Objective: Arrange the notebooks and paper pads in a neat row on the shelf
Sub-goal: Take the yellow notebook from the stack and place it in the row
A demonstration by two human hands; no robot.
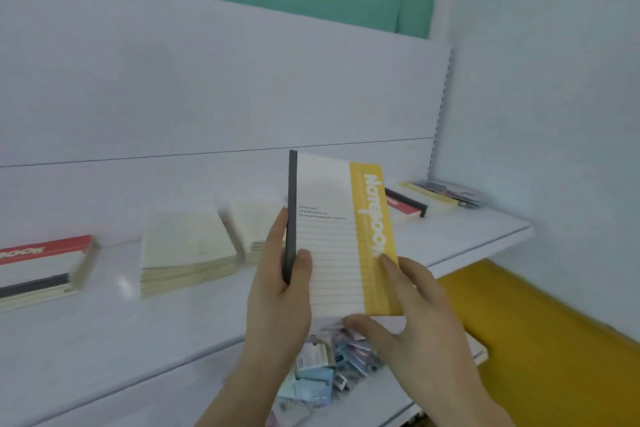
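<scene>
White shelf (467, 239): pads lying flat. We hold a yellow-banded notebook (341, 236) upright above it, left hand (280, 291) gripping the spine, right hand (412, 308) pinching a corner; slip risk.

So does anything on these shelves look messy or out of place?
Yes. A jumble of small packets lies heaped on the lower shelf, and the pads on the upper shelf sit at differing angles with uneven gaps.
</scene>
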